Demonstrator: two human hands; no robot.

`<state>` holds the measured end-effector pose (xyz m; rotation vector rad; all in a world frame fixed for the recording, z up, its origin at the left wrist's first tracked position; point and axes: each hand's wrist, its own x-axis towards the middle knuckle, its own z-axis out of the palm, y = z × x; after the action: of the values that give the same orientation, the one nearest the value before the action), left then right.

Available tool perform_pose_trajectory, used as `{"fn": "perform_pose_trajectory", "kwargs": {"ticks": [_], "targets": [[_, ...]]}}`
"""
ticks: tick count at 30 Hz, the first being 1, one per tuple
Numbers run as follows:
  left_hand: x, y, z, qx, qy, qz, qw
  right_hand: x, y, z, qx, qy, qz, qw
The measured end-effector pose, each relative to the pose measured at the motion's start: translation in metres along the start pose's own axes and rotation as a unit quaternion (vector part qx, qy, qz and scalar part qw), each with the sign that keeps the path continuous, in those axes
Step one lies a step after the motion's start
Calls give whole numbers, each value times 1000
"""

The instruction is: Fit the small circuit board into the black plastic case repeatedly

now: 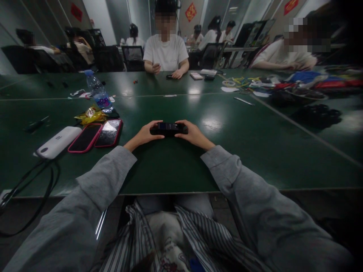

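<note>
Both of my hands grip a small black handheld device with a lit screen [169, 127], just above or on the green table; whether it touches the surface I cannot tell. My left hand [151, 131] is closed round its left end, thumb at the near side and fingers behind. My right hand [190, 132] clasps the right end in the same way. The screen faces up toward me, its text too small to read. To the left of my left hand lie two phones in red cases, one phone [108, 133] nearer and another phone [86, 138] beside it.
A white power bank [58, 142] with a black strap lies at the left, near a yellow wrapper [90, 115] and a plastic bottle [98, 90]. Cables [255, 83] and a black bundle [317, 115] lie right. A person [166, 53] sits opposite, another person [283, 54] at the far right.
</note>
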<state>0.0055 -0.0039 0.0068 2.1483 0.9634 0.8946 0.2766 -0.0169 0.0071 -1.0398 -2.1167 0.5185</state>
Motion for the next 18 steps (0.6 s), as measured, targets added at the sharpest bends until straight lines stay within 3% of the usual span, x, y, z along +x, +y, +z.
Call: {"fn": "perform_pose_trajectory", "kwargs": {"ticks": [6, 11, 15, 18], "targets": [[0, -6, 1, 4, -3, -11, 1000, 2, 5, -1, 71, 19, 7, 997], [0, -10, 2, -8, -1, -19, 1000, 9, 1, -14, 139, 57, 43, 988], [0, -10, 2, -13, -15, 5, 1000, 11, 8, -28, 111, 145, 78, 980], [0, -10, 1, -11, -16, 11, 1000, 11, 29, -37, 38, 217, 112, 969]]}}
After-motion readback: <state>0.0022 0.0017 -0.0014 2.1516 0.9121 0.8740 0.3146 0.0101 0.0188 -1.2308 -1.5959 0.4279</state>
